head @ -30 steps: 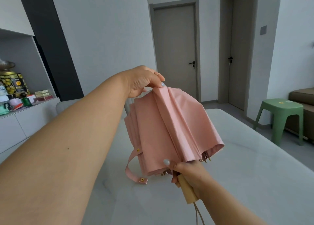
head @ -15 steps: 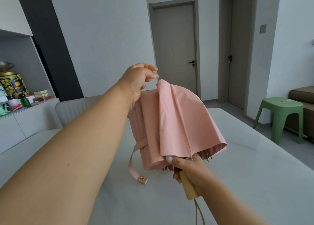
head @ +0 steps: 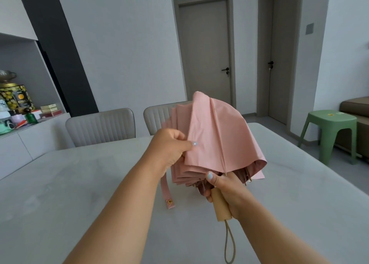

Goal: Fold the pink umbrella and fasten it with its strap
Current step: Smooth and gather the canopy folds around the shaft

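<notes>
The collapsed pink umbrella (head: 217, 138) is held upright above the grey table (head: 79, 184), its fabric panels partly pleated on the left and loose on the right. My right hand (head: 225, 188) grips the pale wooden handle (head: 220, 206), thumb pressing the canopy's lower edge. My left hand (head: 169, 150) pinches a fabric fold midway up the canopy's left side. The pink strap (head: 166, 192) with a gold snap hangs loose below my left wrist. A beige wrist cord (head: 229, 243) dangles from the handle.
Two grey padded chairs (head: 101, 126) stand at the table's far edge. A cabinet shelf with tins and bottles (head: 18, 106) is at the left. A green plastic stool (head: 331, 134) and a brown sofa stand at the right, with closed doors behind.
My left hand has come down from the umbrella's top to a fold midway along its left side. The view has dropped lower, bringing the chairs into sight.
</notes>
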The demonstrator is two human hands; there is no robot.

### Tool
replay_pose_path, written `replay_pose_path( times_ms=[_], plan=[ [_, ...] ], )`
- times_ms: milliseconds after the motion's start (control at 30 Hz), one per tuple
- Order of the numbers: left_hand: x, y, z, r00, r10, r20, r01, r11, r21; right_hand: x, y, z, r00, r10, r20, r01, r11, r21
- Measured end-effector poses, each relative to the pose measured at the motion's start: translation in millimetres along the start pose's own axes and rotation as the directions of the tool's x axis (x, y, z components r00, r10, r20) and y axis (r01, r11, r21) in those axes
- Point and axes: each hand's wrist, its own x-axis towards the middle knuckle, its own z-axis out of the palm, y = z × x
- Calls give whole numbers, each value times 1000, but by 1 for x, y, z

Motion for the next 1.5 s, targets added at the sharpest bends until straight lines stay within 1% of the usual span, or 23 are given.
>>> replay_pose_path(
  times_ms=[67, 133, 233, 333, 400, 433, 467, 500, 567, 600, 667, 733, 800, 867, 933, 1000, 1133, 1167, 1200, 1267, 1300, 1400, 1500],
  plan=[
    [-7, -11, 5, 1000, 13, -7, -13, 1000, 18, 0, 1, 0, 1000, 22, -10, -21, 999, 42],
    [-15, -22, 13, 999, -3, 40, 1, 999, 42, -2, 0, 1, 999, 45, -24, -43, 997, 71],
    [-17, -30, 18, 998, -15, 58, 11, 997, 72, -6, -4, 6, 996, 84, -38, -82, 995, 56],
    [-15, -23, 12, 995, -32, 91, 23, 995, 93, -6, -3, 8, 993, 97, -72, -95, 995, 37],
    [-14, -15, 6, 988, -58, 140, 37, 988, 152, -6, -4, 9, 990, 104, -91, -104, 995, 8],
    [-10, -11, 3, 988, -60, 143, 31, 981, 192, -6, -4, 8, 989, 113, -100, -114, 993, -4],
    [-5, -6, -2, 993, -36, 110, 10, 973, 231, -5, -5, 8, 986, 123, -109, -124, 992, -8],
    [4, 0, -7, 999, 9, 42, -20, 967, 253, -5, -5, 7, 985, 131, -117, -133, 991, -12],
    [25, 16, -17, 985, 141, -96, -116, 968, 223, -5, -6, 6, 984, 133, -115, -137, 990, -23],
    [36, 25, -22, 971, 201, -131, -171, 963, 207, -5, -5, 6, 986, 128, -108, -132, 991, -32],
    [56, 46, -30, 948, 287, -136, -254, 942, 218, -6, -6, 7, 987, 121, -104, -128, 990, -59],
    [73, 66, -35, 942, 322, -99, -288, 922, 260, -7, -7, 8, 986, 122, -116, -131, 989, -70],
    [85, 81, -39, 947, 320, -40, -288, 895, 341, -7, -8, 9, 986, 123, -117, -133, 988, -79],
    [91, 89, -41, 956, 290, 47, -281, 860, 426, -7, -8, 10, 987, 119, -110, -129, 987, -91],
    [96, 92, -45, 965, 226, 130, -261, 838, 479, -8, -9, 10, 987, 116, -113, -126, 987, -94],
    [97, 94, -48, 963, 192, 189, -265, 804, 533, -8, -9, 9, 987, 115, -112, -125, 988, -92],
    [95, 97, -50, 937, 221, 269, -346, 687, 639, -8, -8, 9, 988, 113, -103, -124, 986, -112],
    [95, 97, -51, 932, 235, 275, -360, 681, 638, -7, -8, 9, 989, 106, -99, -117, 987, -111],
    [96, 98, -52, 932, 239, 274, -360, 705, 611, -7, -7, 9, 991, 98, -96, -108, 988, -109],
    [100, 99, -54, 938, 228, 262, -336, 785, 521, -7, -7, 10, 992, 91, -86, -100, 989, -112],
    [102, 99, -55, 939, 217, 267, -327, 804, 497, -8, -7, 10, 992, 95, -78, -104, 988, -117],
    [102, 95, -57, 938, 201, 281, -312, 842, 441, -8, -7, 12, 993, 115, -40, -119, 984, -134],
    [101, 89, -61, 943, 211, 258, -308, 846, 434, -9, -9, 13, 994, 106, -3, -105, 985, -134]
  ],
)
